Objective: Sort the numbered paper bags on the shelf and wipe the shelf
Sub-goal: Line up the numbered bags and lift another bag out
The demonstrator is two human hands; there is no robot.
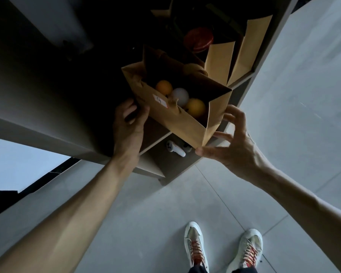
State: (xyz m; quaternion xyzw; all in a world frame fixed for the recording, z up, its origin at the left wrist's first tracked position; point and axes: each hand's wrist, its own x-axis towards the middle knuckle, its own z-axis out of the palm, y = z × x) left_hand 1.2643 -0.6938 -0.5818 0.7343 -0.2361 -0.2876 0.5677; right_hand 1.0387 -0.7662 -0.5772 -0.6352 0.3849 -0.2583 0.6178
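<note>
We've got the bag marked 4 (177,107) between both hands, half off the shelf edge (158,140) and tipped toward us, mouth open. Three balls (180,97) inside: two orange, one white.

Left hand (129,123) is curled against the bag's left lower corner, fingers wrapped on the paper; looks like a real grip. Right hand (229,138) pinches the bottom right corner with the thumb under and the fingertips (231,110) spread up the side panel: light hold, more a steady than a clamp.

Key relation: the bag's long side runs from the left hand to the right hand, slanting down toward the right. It sits just above and beyond both hands, touching each. The left hand is deeper toward the shelf, the right sits out over open floor. So, in our read, any slide along the shelf is led by the left and the right only keeps the base level.

Up and right of the right hand: two more paper bags (234,58) standing on the same shelf, numbers not readable. Below the hands, a white controller (175,148) on the lower shelf.

Risk as we judge it: the tilt could roll the balls out.

No cloth in view; wiping not started.
</note>
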